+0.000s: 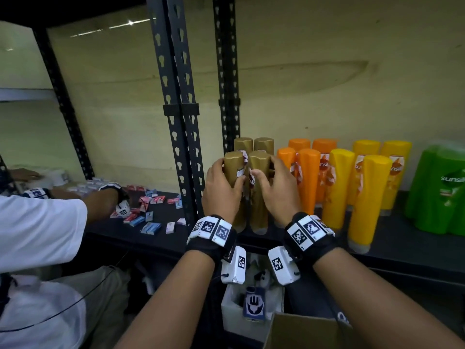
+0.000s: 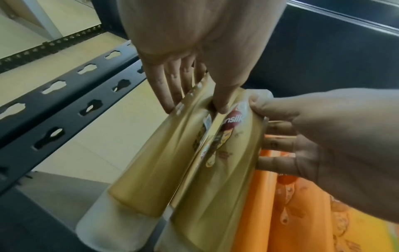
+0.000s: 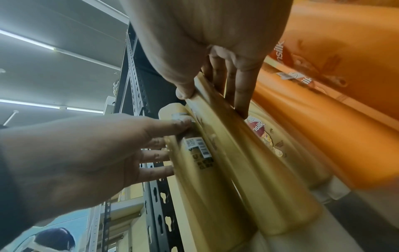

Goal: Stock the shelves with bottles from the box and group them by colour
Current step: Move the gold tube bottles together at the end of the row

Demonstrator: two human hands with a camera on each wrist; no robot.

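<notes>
**Both hands on the front pair of gold bottles**

From the head camera I have my left hand [image 1: 221, 187] wrapped around the front-left tall gold plastic shampoo bottle [image 1: 232, 172], thumb across its face and fingers curled round its far side. My right hand [image 1: 276, 190] holds the front-right tall gold plastic shampoo bottle [image 1: 258, 197] the same way, thumb on the front and fingers spread along its right flank, as the left wrist view shows. The 2 bottles stand cap-down and touch side by side on the black metal shelf [image 1: 402, 238], with 2 more gold bottles [image 1: 263, 144] just behind them at 12 o'clock.

At 3 o'clock from my right hand stand the orange plastic bottles [image 1: 308, 177], just beside the gold group, then the yellow plastic bottles [image 1: 367, 197], then the green plastic bottles [image 1: 437, 187] at the far right. The black perforated steel upright [image 1: 176, 122] rises at 10 o'clock from my left hand.

At 6 o'clock, below the shelf edge, I see a corner of the brown cardboard box [image 1: 302, 331]. At 9 o'clock another person in a white shirt [image 1: 37, 222] reaches over small red and blue cartons [image 1: 151, 215] scattered on the neighbouring shelf.
</notes>
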